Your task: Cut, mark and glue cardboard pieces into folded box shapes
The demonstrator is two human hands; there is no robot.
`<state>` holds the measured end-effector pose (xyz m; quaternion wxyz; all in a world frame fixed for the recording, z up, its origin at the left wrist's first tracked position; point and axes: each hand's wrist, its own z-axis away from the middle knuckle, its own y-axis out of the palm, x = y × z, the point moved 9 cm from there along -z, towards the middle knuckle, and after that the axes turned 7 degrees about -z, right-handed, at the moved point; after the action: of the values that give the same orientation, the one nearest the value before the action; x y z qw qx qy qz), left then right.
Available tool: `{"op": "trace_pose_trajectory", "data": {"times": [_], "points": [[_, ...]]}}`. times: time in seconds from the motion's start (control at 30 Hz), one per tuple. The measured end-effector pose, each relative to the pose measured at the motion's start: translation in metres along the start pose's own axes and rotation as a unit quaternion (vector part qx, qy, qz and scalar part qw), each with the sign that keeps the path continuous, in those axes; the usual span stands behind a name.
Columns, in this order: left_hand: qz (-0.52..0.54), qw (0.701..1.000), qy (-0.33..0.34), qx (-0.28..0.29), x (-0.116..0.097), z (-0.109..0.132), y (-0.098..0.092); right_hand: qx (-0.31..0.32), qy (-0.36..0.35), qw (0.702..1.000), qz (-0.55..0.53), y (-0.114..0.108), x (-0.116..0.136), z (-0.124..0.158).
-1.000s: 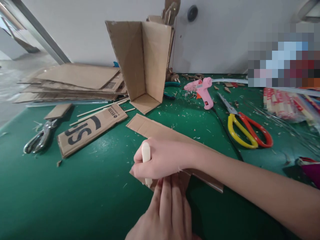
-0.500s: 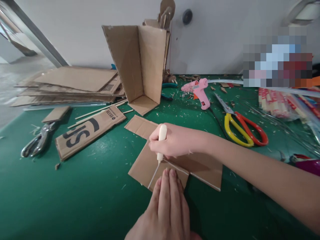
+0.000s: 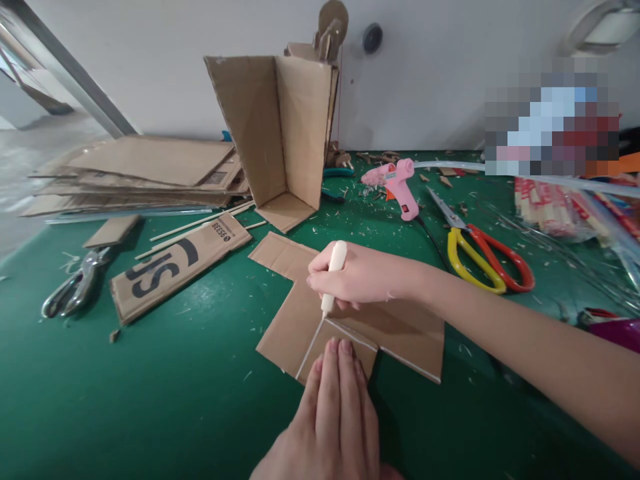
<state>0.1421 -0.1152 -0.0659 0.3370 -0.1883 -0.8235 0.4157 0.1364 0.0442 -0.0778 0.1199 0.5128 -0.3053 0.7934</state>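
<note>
My right hand grips a slim cream-white pen-shaped tool tip-down, while my left hand lies flat, outstretched, on the brown cardboard sheet beneath both, likely steadying it.

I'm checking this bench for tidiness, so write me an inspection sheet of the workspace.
Surface: green tabletop, pale crumbs scattered over it.
Job's things: flat cardboard piece with pale lines; tip of the white pen-shaped tool where two lines meet.
Clutter: cardboard scraps near the back; pink glue gun; open scissors, blades pointing away from the person; cardboard stack at the back left.
Hands: right hand grips the tool; left hand has its fingertips on the cardboard piece.
Cables: black cord leaves the glue gun's handle; far end not visible.
Surroundings: pale wall behind; pixelated patch at right, contents unreadable.
</note>
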Motion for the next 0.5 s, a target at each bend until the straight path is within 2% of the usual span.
{"op": "trace_pose_trajectory", "data": {"times": [0.2, 0.27, 0.37, 0.43, 0.5], "points": [[0.000, 1.000, 0.003, 0.010, -0.001, 0.001, 0.002, -0.025, 0.007, 0.997, -0.077, -0.004, -0.009, -0.001], [0.005, 1.000, 0.002, 0.013, -0.001, 0.002, 0.002, -0.068, -0.002, 0.986, -0.151, -0.015, -0.011, 0.001], [0.001, 1.000, 0.012, 0.028, -0.001, 0.003, 0.002, -0.167, -0.047, 0.948, -0.268, -0.040, -0.016, 0.012], [0.000, 0.999, 0.023, 0.047, 0.001, 0.003, 0.004, -0.221, -0.065, 0.924, -0.305, -0.053, -0.023, 0.023], [0.013, 0.997, 0.028, 0.066, 0.009, 0.000, 0.004, -0.248, -0.048, 0.914, -0.316, -0.056, -0.035, 0.031]]}}
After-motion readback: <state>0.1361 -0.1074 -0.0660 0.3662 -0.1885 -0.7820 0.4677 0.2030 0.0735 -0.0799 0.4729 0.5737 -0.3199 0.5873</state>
